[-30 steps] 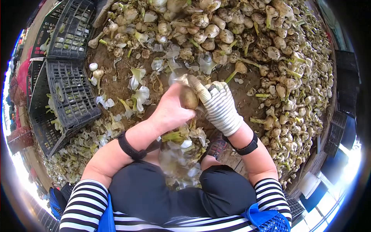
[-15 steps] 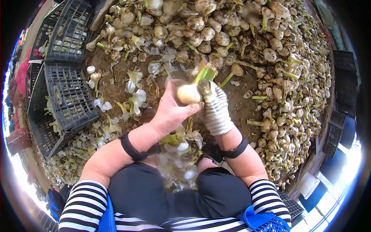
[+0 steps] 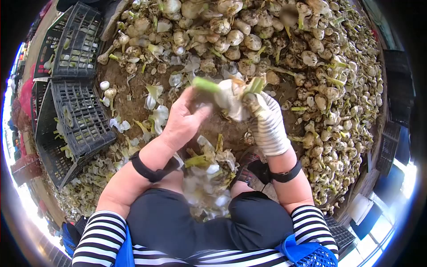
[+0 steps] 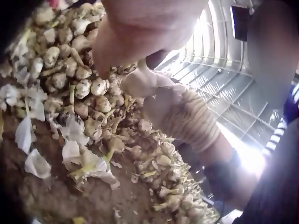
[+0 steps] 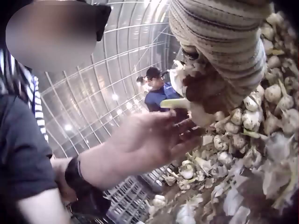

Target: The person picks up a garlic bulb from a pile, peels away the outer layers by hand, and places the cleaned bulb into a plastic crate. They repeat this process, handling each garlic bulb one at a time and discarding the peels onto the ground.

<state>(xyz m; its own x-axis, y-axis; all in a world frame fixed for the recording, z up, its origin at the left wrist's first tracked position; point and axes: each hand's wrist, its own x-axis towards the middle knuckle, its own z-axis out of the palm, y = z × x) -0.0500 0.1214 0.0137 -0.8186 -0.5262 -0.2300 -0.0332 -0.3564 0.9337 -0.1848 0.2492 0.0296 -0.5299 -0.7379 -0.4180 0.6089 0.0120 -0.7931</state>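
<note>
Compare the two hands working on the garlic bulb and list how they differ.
The left hand is bare; the right hand wears a striped knit glove. The left hand's fingers lie fairly straight beside the garlic bulb, while the right hand's fingers curl round it. Each wrist carries a black strap, and both hands meet at the same bulb.

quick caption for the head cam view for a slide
Gloved right hand grips a garlic bulb as the bare left hand touches it, beside a heap of garlic and black crates.
</note>
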